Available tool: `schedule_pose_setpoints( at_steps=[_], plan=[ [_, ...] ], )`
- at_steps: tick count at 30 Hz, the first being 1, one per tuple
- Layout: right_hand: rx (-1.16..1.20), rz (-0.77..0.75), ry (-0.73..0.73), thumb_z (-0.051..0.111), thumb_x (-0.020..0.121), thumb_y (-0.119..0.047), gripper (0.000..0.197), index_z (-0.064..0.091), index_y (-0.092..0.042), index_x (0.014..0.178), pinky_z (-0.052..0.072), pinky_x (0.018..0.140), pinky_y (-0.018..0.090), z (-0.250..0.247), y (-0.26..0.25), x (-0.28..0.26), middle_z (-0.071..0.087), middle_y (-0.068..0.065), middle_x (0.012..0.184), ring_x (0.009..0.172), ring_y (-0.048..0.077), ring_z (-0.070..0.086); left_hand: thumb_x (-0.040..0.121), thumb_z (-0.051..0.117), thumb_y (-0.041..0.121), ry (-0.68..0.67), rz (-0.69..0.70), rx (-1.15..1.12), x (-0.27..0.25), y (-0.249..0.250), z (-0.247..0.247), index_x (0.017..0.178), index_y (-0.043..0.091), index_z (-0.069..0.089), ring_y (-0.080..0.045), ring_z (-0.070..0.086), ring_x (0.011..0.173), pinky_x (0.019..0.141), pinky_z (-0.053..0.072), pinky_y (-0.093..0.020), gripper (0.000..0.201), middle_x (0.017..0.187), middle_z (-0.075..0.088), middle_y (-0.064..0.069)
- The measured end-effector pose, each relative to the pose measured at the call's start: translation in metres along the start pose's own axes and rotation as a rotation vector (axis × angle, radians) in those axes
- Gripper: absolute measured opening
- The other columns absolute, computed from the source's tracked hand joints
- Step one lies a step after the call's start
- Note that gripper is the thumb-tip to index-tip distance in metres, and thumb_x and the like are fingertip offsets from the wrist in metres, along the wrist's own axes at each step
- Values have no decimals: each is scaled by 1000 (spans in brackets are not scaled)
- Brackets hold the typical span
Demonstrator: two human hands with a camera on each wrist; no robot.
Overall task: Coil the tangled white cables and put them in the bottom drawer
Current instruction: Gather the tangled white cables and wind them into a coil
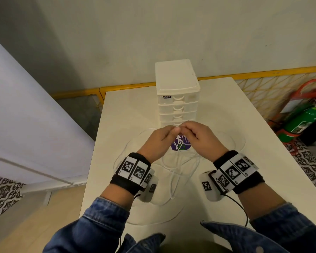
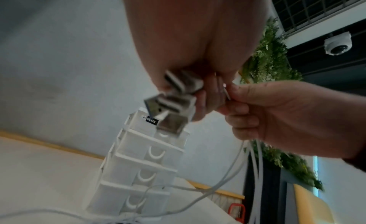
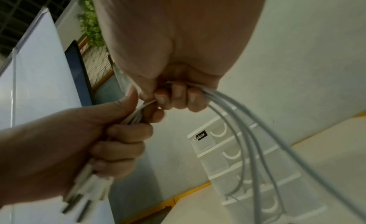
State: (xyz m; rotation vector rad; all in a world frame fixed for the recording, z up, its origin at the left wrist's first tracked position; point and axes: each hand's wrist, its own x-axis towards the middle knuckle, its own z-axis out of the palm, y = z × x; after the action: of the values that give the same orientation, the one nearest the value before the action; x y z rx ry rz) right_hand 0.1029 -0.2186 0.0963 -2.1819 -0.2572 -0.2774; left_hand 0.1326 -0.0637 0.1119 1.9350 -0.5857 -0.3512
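At frame centre in my head view, my left hand [image 1: 160,141] grips the plug ends of the thin white cables [image 1: 173,181], its fingers [image 3: 126,130] curled tight around the bundle; the left wrist view shows the white-and-metal USB plugs [image 2: 174,102] jutting from that fist. Touching it on the right, my right hand [image 1: 199,138] clenches several strands, which trail from its fingers [image 3: 176,95] toward the lower right of the right wrist view. The rest of the cables lie in loose loops on the white tabletop [image 1: 244,143]. Just behind the hands stands the tall translucent white plastic drawer unit [image 1: 177,95], all visible drawers closed. A green fire extinguisher [image 1: 303,121] leans at far right.
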Motion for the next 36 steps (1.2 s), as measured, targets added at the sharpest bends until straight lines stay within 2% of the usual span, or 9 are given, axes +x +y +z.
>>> schedule_pose_setpoints(
  at_steps=[4, 8, 11, 15, 18, 21, 27, 32, 36],
  plan=[
    [10, -51, 10, 44, 91, -23, 17, 58, -13, 87, 45, 69, 25, -5, 1, -2, 61, 2, 76, 73, 13, 56, 99, 40, 30, -113, -98, -125, 6, -2, -5, 75, 17, 58, -2, 33, 40, 43, 30, -14, 33, 48, 41, 12],
    [134, -34, 20, 54, 88, -15, 15, 43, -22, 96, 39, 60, 16, -23, 5, 2, 51, 1, 64, 57, 8, 47, 98, 40, 33, -189, -175, -225, 4, 9, 1, 61, 14, 44, -7, 27, 40, 43, 24, -18, 42, 45, 35, 11],
    [126, -18, 7, 47, 89, -27, 2, 48, -25, 88, 38, 61, 21, -27, 11, 1, 55, 5, 68, 60, 11, 48, 99, 39, 31, -159, -148, -420, 3, 20, 9, 63, 14, 40, -9, 25, 41, 42, 23, -20, 40, 49, 30, 7],
    [133, 74, 5, 36, 92, -37, 17, 49, -26, 94, 38, 61, 20, -17, 34, -6, 54, -8, 69, 61, 3, 49, 99, 38, 31, -110, -84, -555, 12, 31, 13, 68, 15, 48, -9, 37, 40, 41, 31, -17, 36, 53, 42, 5],
    [135, 135, -3, 36, 91, -38, 21, 48, -26, 79, 36, 59, 15, -14, 49, -14, 51, -9, 64, 57, 0, 47, 100, 34, 27, -106, -49, -718, 16, 39, 17, 73, 12, 50, -5, 32, 35, 36, 27, -14, 34, 54, 45, 4],
    [47, 195, -86, 37, 95, -33, 27, 47, -25, 72, 36, 63, 22, -9, 65, -21, 54, -8, 65, 59, 3, 47, 99, 30, 32, -86, 8, -915, 21, 51, 11, 74, 14, 48, -2, 30, 34, 35, 28, -14, 36, 51, 41, 10],
    [-35, 200, -199, 38, 97, -14, 20, 48, -15, 79, 40, 69, 31, 8, 71, -30, 54, -6, 72, 67, 10, 50, 101, 22, 28, 105, 113, -1179, 30, 68, 6, 78, 13, 45, -2, 31, 35, 36, 27, -15, 37, 49, 40, 10],
    [10, 171, -212, 43, 95, -16, 15, 48, -10, 108, 36, 58, 17, 18, 56, -27, 44, -18, 68, 59, 0, 43, 102, 25, 21, 353, 207, -1268, 40, 65, -4, 85, 10, 48, -6, 38, 44, 49, 38, -18, 31, 55, 45, 6],
    [-45, 201, -320, 42, 96, -24, 22, 50, -16, 116, 36, 67, 24, 20, 50, -27, 44, -18, 67, 60, 1, 45, 102, 26, 15, 493, 240, -1273, 44, 54, -10, 82, 11, 47, -8, 46, 53, 60, 44, -21, 29, 63, 52, 4]
  ],
)
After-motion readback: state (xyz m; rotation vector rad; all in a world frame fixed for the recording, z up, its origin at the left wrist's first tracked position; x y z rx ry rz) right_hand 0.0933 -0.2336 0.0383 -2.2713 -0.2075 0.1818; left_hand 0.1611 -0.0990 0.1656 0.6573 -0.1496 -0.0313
